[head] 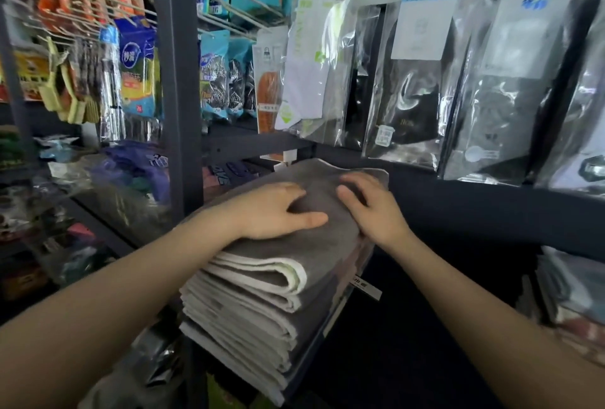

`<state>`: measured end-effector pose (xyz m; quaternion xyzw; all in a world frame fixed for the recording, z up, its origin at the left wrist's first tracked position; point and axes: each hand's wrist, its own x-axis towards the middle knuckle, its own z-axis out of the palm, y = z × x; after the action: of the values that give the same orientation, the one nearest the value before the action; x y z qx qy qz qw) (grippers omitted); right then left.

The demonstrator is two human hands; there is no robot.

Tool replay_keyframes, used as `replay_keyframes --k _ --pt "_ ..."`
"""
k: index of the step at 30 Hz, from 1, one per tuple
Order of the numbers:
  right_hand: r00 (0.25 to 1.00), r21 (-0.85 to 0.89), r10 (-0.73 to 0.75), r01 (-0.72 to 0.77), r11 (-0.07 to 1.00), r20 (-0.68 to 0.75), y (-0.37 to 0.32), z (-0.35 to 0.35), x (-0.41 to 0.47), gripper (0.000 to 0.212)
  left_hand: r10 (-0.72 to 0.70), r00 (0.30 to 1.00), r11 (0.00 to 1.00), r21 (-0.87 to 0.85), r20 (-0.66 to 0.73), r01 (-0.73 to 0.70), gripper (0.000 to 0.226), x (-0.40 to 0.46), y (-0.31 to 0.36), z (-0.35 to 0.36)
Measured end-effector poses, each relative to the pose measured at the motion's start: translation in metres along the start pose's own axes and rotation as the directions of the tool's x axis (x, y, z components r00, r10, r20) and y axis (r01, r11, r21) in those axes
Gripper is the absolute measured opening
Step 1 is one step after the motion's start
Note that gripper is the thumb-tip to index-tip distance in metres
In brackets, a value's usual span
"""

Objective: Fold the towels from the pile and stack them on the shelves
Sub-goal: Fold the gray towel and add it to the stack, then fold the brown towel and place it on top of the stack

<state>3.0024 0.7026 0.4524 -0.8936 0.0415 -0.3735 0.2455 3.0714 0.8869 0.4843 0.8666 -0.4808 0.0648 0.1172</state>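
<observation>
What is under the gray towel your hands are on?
Under the top folded gray towel sits a stack of folded gray towels. What the stack rests on is hidden.

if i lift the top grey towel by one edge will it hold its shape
Probably not. The top towel is soft cloth with rounded folds, so it would likely droop and unfold. It looks light; both hands, left and right, rest on it.

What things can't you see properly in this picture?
- Head view: the top folded grey towel is partly covered by the left hand and right hand.
- The stack of folded grey towels hides the shelf beneath.
- The small label tag print is too blurred to read.
</observation>
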Motion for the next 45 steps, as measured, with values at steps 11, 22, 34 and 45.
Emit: replay_keyframes --k 11,22,34,45 --pt "0.94 -0.386 0.337 -0.292 0.875 0.053 0.037 -0.013 -0.022 0.049 0.009 0.993 0.992 0.122 0.12 -0.023 0.12 -0.053 0.021 0.019" --pt "0.995 -0.33 0.096 -0.086 0.94 0.015 -0.047 -0.036 -0.17 0.016 0.467 0.655 0.852 0.102 -0.594 -0.514 0.048 -0.111 0.054 0.027" --pt "0.949 -0.675 0.284 -0.299 0.674 -0.137 -0.09 -0.141 -0.342 0.016 0.619 0.73 0.701 -0.214 -0.291 -0.68 0.031 -0.167 0.173 0.097" --pt "0.712 -0.695 0.698 -0.539 0.476 -0.075 -0.012 -0.23 -0.413 0.06 0.593 0.8 0.683 -0.466 -0.097 -0.562 0.027 -0.17 0.279 0.142"
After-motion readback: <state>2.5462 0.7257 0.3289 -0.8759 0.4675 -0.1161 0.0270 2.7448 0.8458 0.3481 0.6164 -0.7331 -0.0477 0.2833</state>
